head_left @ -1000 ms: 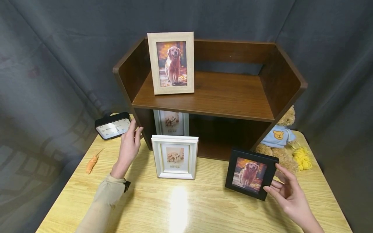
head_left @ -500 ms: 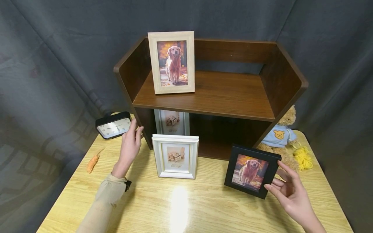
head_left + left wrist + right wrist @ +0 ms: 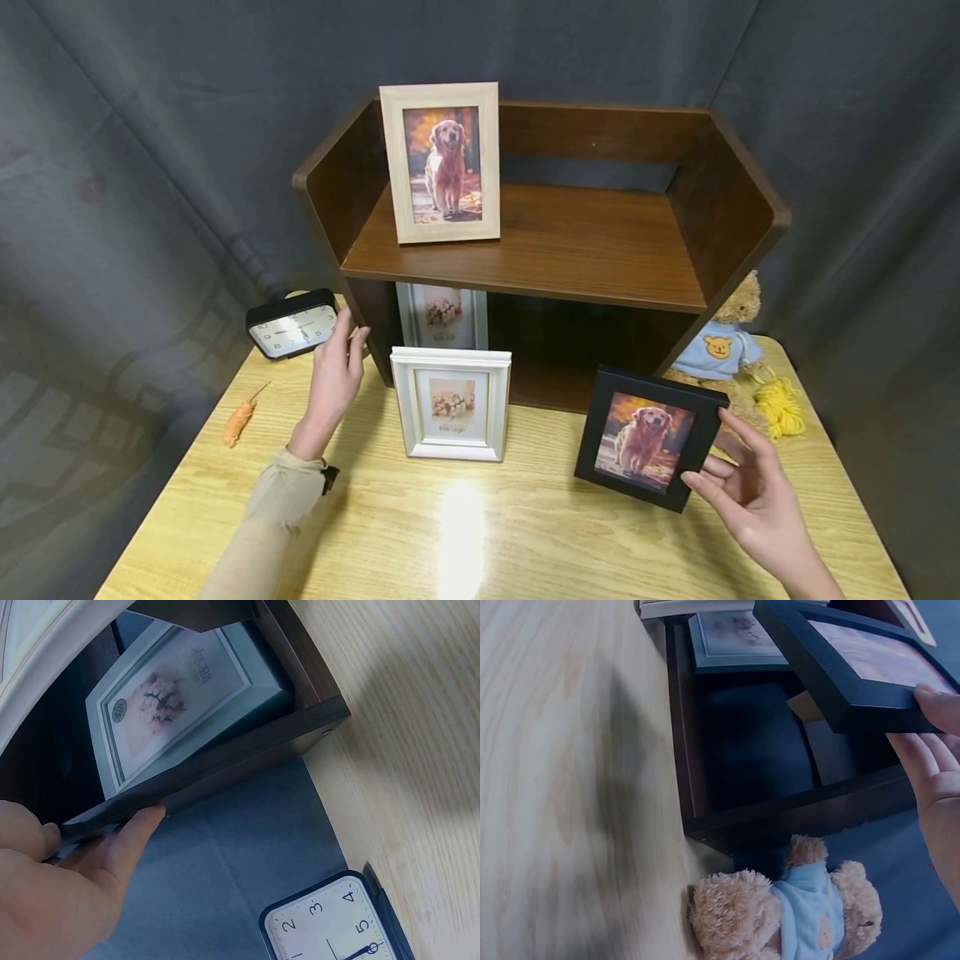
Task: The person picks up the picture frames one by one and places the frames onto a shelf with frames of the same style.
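My right hand (image 3: 761,500) pinches the right edge of a black picture frame (image 3: 643,446), thumb in front and fingers behind. A dog photo shows in it; the frame leans a little and is raised above the table in the right wrist view. My left hand (image 3: 336,383) grips the left side panel of a dark brown two-tier shelf (image 3: 585,242), thumb and fingers on either side of its edge in the left wrist view. A white picture frame (image 3: 452,404) stands before the shelf. A grey-green picture frame (image 3: 169,705) is inside the lower tier.
On the upper tier stands a light wood picture frame (image 3: 442,162) with a dog photo. A black clock (image 3: 291,325) and an orange cord bundle (image 3: 238,421) lie left of the shelf. To the right are a teddy bear (image 3: 716,350) and yellow yarn (image 3: 780,406).
My right hand has moved slightly up and to the right, tilting the black picture frame a bit. The left hand holds its place on the shelf.
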Demonstrator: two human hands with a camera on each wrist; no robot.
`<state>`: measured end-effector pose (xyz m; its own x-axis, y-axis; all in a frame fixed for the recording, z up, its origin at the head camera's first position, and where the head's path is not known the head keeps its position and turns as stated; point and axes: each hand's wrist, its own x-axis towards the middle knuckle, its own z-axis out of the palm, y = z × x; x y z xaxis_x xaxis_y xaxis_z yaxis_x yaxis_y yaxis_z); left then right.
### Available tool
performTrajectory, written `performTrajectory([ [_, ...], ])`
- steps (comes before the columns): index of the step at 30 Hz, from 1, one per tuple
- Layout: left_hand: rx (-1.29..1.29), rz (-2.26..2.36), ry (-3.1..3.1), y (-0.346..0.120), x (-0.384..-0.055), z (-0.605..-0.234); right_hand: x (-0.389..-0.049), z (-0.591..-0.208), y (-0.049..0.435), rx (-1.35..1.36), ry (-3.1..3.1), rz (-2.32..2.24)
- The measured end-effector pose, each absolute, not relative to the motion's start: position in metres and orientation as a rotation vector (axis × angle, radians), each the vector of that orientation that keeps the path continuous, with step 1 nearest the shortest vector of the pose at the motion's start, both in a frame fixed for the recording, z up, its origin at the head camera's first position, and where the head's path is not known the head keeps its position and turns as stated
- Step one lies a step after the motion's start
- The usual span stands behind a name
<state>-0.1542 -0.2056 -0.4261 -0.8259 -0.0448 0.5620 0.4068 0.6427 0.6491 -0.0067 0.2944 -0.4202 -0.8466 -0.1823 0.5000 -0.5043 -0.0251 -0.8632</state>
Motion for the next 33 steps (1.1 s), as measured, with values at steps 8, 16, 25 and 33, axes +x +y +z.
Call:
performTrajectory([
  [8, -0.281, -1.068, -2.297, -0.205, -0.155, -0.428, -0.012, -0.414, 0.291, 0.761, -2.009, 1.917],
  [16, -0.276, -1.061, -2.309, -0.205, -0.154, -0.427, -0.018, -0.409, 0.289, 0.838, -1.935, 1.984],
  [25, -0.281, -1.049, -2.27, -0.205, -0.156, -0.43, -0.021, -0.402, 0.287, 0.855, -1.908, 1.998],
  [33, -0.29, -1.046, -2.265, -0.204, -0.156, -0.43, -0.029, -0.399, 0.286, 0.925, -1.794, 2.056],
])
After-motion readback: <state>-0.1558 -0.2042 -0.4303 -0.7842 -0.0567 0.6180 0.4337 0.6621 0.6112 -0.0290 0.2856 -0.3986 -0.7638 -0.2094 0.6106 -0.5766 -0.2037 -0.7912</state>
